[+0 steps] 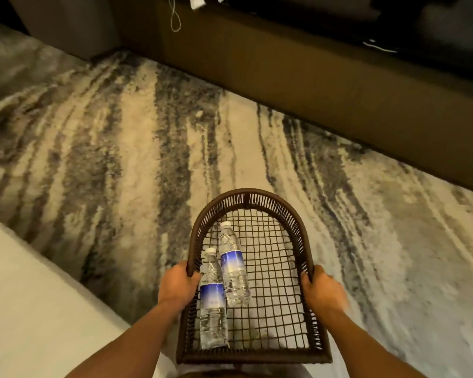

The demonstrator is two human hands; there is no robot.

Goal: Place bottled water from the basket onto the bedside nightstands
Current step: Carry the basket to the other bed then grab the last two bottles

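Observation:
A dark brown woven basket (pixel 281 205) with an open mesh bottom is held level over the carpet, low in the middle of the head view. My left hand (pixel 176 286) grips its left rim and my right hand (pixel 321 291) grips its right rim. Two clear water bottles with blue labels and white caps lie side by side in the basket's left half: one bottle (pixel 213 304) against the left rim near my left hand, the other bottle (pixel 233 266) just right of it and farther from me. No nightstand is in view.
A grey and beige streaked carpet (pixel 148 159) covers the floor ahead. A long dark brown cabinet or bench base (pixel 311 77) runs across the back right, with a thin white cord (pixel 175 20) hanging over it. A white bed edge (pixel 25 296) fills the lower left.

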